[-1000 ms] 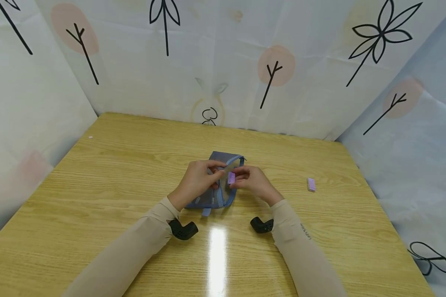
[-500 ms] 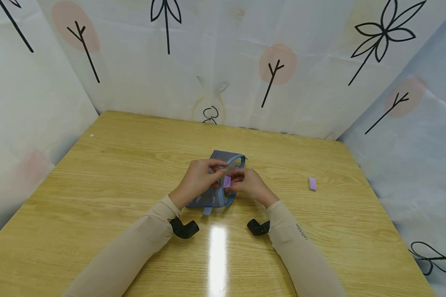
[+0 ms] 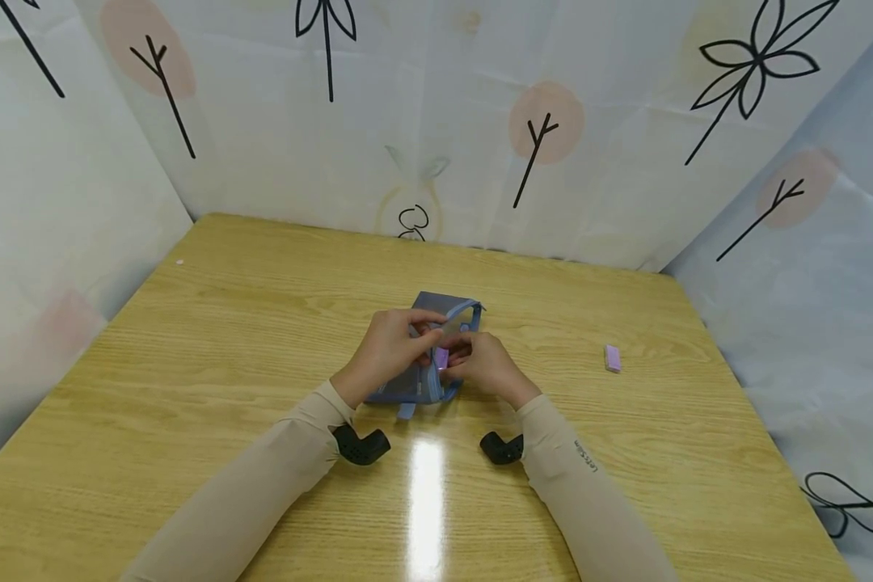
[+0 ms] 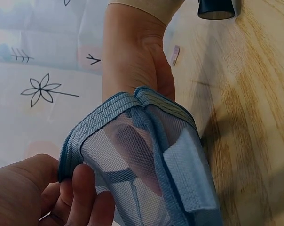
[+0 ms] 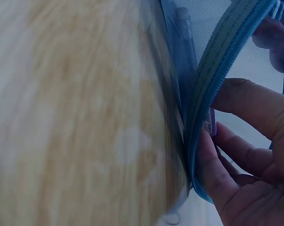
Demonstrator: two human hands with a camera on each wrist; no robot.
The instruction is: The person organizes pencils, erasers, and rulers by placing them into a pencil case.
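A blue mesh zip pouch (image 3: 407, 390) lies on the table with its zipped mouth open toward the right. My left hand (image 3: 389, 343) pinches the upper edge of that mouth between thumb and fingers. A small purple block (image 3: 442, 359) is held in the fingertips of my right hand (image 3: 487, 368), inside the opening. In the right wrist view, the block (image 5: 212, 123) shows a printed side and is partly hidden by fingers and the zip edge. Through the mesh (image 4: 137, 155) in the left wrist view, the right fingers show inside the pouch.
A second purple block (image 3: 613, 358) lies on the wooden table (image 3: 262, 323) to the right. A tiny pale scrap (image 3: 179, 262) is near the far left edge. Patterned cloth (image 3: 451, 121) hangs behind the table and along both sides.
My right hand has moved left, carrying the purple block from the pouch's mouth further inside. The left hand keeps its hold on the edge.
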